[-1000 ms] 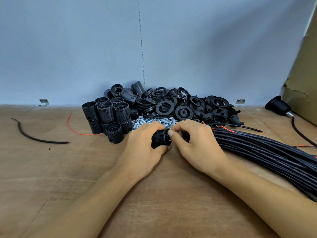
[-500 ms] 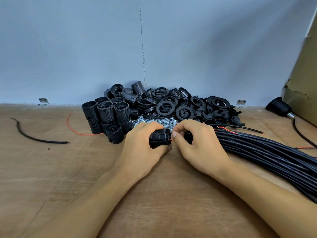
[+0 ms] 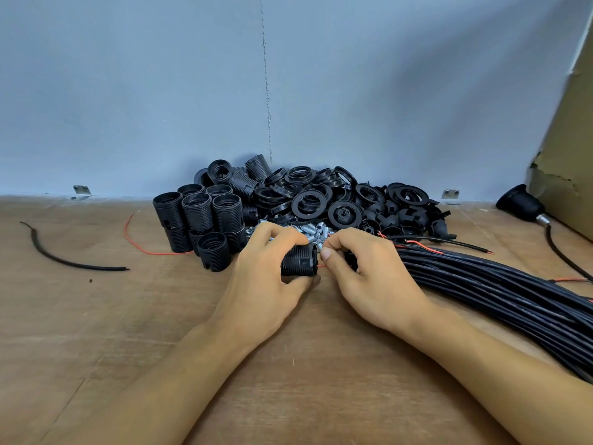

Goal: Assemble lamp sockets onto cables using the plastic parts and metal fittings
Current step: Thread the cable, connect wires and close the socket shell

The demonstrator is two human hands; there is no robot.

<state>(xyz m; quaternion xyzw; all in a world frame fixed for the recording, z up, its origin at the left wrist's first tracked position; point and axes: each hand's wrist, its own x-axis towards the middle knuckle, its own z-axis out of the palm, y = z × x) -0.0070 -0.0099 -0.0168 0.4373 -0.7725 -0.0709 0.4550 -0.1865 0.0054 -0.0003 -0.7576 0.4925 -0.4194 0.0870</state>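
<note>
Head view: worn wooden table [image 3: 96, 316], pale brown with visible grain, set against a matt blue-grey wall [image 3: 128, 91] with a rough vertical seam [image 3: 266, 91]. Noted far left: small metal bracket [image 3: 81, 190] at the wall foot, curved black cable offcut [image 3: 64, 260] lying loose, thin red wire [image 3: 134, 242] beside it. Next, threaded socket bodies [image 3: 197, 216], black ribbed plastic cylinders, mostly upright and touching one another. Behind and right of these, a heap of flat black rings [image 3: 309, 203] and caps, count not readable. Shiny metal fittings [image 3: 308, 231] in front of the heap, partly hidden by both hands. Left hand [image 3: 263, 284] wrapped round a lamp socket [image 3: 300, 260] held on its side just above the table at centre, fingers over the top, thumb beneath. Right hand [image 3: 369, 277] curled round a dark cable end [image 3: 352, 261], largely hidden in the fingers; thumb and forefinger tips pressed together at the socket's right end, a red lead [image 3: 322, 266] showing just below. Rightward, thick cable bundle [image 3: 497, 290], glossy black, cut off by the frame edge. Second bracket [image 3: 450, 194] at the wall. Far right, an assembled socket [image 3: 519, 203] on its cable beside torn cardboard [image 3: 564, 155], only partly in frame.
</note>
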